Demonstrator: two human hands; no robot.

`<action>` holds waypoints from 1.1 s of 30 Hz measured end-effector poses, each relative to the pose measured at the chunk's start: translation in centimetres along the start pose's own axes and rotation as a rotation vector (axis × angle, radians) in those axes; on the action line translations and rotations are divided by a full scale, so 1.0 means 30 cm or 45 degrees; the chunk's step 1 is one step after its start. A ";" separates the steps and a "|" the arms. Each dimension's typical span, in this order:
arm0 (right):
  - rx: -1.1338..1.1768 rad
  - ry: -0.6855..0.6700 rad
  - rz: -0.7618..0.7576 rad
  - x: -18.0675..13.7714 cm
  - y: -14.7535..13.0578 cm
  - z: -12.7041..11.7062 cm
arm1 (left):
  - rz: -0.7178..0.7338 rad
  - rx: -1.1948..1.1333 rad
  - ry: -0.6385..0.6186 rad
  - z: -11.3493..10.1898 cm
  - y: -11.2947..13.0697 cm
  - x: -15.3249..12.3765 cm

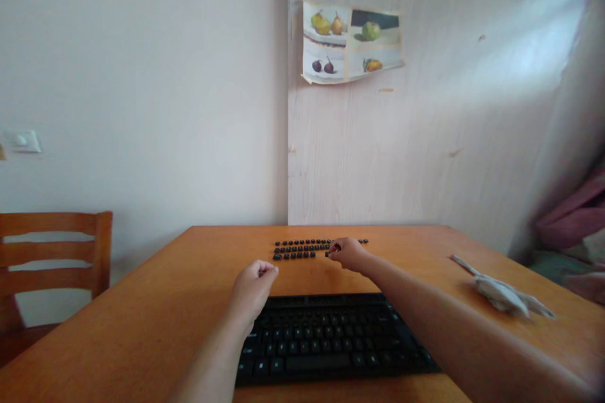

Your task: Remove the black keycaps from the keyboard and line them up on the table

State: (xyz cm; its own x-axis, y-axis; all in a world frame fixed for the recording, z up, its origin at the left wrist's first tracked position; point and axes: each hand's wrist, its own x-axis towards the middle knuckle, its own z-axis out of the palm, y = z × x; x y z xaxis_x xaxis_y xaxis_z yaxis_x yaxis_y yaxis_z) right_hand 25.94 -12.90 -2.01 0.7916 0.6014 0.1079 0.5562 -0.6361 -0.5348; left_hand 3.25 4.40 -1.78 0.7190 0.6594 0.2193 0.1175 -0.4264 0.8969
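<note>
A black keyboard (321,362) lies at the near side of the table, its upper rows too dark to make out well. Beyond it, small black keycaps (300,249) are laid out in three rows. My right hand (350,254) reaches over to the right part of these rows, thumb and forefinger pinched on a dark keycap (337,246). Another keycap (327,254) sits right by its fingertips. Above the keyboard's upper left corner hovers my left hand (255,286), its fingers curled together; whatever may be in them is hidden.
The wooden table (155,321) reaches back to the wall. On its right side lies a greyish cloth-like object (503,295) with a thin handle. A wooden chair (51,264) stands at the left. Fruit pictures (352,44) hang on the wall. Purple fabric (574,211) shows at far right.
</note>
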 end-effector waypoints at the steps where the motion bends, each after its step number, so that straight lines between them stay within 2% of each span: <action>1: -0.016 -0.002 0.008 0.015 -0.001 0.010 | -0.008 0.009 -0.014 0.002 -0.002 0.001; 14: -0.205 -0.011 -0.010 0.100 -0.024 0.063 | -0.068 0.011 -0.080 0.008 -0.009 -0.008; 33: -0.092 0.023 -0.080 0.087 -0.029 0.052 | -0.079 -0.007 -0.149 0.008 -0.011 -0.015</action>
State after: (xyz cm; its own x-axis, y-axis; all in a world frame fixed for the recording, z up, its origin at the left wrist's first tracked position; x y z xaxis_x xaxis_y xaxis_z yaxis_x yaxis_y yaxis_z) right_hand 27.12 -10.01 -2.56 0.7589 0.6325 0.1550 0.6210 -0.6312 -0.4647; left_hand 3.05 4.09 -2.26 0.7853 0.6079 0.1173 0.1609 -0.3835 0.9094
